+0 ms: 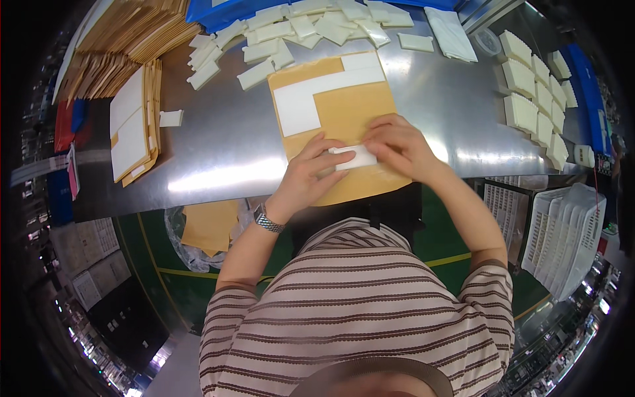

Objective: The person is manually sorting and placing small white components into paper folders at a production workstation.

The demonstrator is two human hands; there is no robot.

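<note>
A small white rectangular block [355, 159] lies between my hands, just above the near part of a tan paper sheet [357, 112] with white areas along its far and left sides. My left hand [316, 171] grips the block's left end, thumb and fingers on either side of it. At the other end, the curled fingers of my right hand [400, 147] pinch the block's right edge. My fingers cover both ends of the block. The tan sheet rests on a metal table [225, 139], its near edge reaching past the table's front edge.
Many loose white blocks [284, 33] are heaped at the far side. Rows of stacked white pieces [539, 99] stand at right. Tan paper stacks [135, 122] sit at left, beside a single white block [171, 118]. Below are a clear bag [182, 245] and white plastic baskets [562, 238].
</note>
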